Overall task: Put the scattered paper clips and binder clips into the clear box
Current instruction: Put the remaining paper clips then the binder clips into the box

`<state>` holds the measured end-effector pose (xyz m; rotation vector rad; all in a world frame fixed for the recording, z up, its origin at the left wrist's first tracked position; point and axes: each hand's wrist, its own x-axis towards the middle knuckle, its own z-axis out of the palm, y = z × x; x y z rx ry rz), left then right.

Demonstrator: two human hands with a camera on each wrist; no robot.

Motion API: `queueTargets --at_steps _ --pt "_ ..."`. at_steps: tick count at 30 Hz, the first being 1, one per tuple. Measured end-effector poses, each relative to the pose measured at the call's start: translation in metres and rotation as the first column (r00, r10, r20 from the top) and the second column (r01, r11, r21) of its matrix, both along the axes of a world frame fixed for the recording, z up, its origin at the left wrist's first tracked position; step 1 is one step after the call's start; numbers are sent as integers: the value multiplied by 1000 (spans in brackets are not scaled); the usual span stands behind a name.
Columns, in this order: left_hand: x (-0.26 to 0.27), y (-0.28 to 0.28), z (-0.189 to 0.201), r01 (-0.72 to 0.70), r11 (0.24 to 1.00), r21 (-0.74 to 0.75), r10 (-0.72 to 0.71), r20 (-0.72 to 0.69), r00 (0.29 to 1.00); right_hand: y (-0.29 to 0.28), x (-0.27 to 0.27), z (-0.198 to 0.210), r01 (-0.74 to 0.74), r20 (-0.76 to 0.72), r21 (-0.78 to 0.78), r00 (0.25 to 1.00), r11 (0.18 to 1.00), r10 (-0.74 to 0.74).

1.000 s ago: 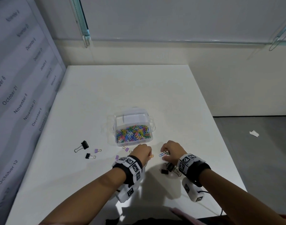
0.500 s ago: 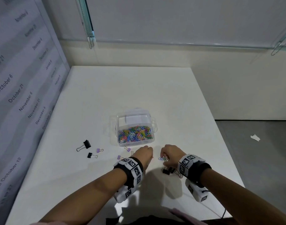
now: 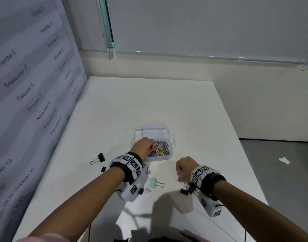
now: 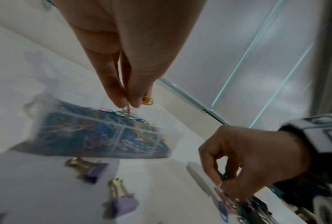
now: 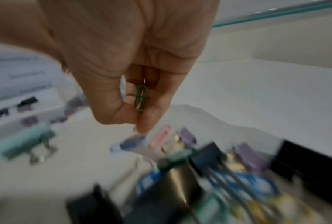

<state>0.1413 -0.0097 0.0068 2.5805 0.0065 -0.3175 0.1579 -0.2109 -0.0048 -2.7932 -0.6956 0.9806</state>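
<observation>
between thumb and forefinger of the left hand point(image 4: 126, 63), pinched together: a small bunch of paper clips point(image 4: 128, 111), hanging tip-down. directly beneath those fingertips, touching or nearly so, the heaped coloured clips of the clear box point(image 3: 169, 157); so only a letting-go needed, by my reckoning, no further reach. tucked behind the same fingers, a yellow clip point(image 4: 147, 100), seemingly held too.

away to the right of that, nearer the body, the right hand point(image 3: 185, 169) with fingers curled and clamped on a green paper clip point(image 5: 141, 97), long axis upright, along the fingers. just below its fingertips, a blurred cluster of clips on the table point(image 3: 202, 119): pink, blue, purple and black ones, too smeared to count. box lying forward and to the left of this hand, well apart; left hand plainly the nearer.

under the left forearm, a mint binder clip point(image 3: 154, 182) and lilac ones; further left, black binder clips point(image 3: 100, 158), all outside the box.
</observation>
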Motion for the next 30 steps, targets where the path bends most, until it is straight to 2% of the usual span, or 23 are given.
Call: queueTargets --at_steps 6,9,12,14,18,22,30 --pt "-4 17 -8 -108 994 -1 108 24 994 27 29 45 108 79 316 987 943 -140" --pt "-7 3 -2 -35 999 -11 35 80 996 30 41 59 118 138 418 972 901 -192" --pt "-12 -22 5 99 994 -41 -96 67 993 14 40 58 147 117 369 972 917 -203" --pt "-17 -39 0 186 980 -72 -187 -6 982 -4 31 53 149 73 276 982 950 -176" --pt "-24 -64 -21 302 953 -34 -304 -143 942 -43 2 37 179 -14 158 984 971 -179" --pt "-24 -82 -34 339 941 -16 -334 -224 916 -73 -14 15 203 -13 76 979 976 -202" --pt "-21 -99 -45 361 931 -55 -365 -181 913 -84 -19 -1 141 2 87 990 986 -142"
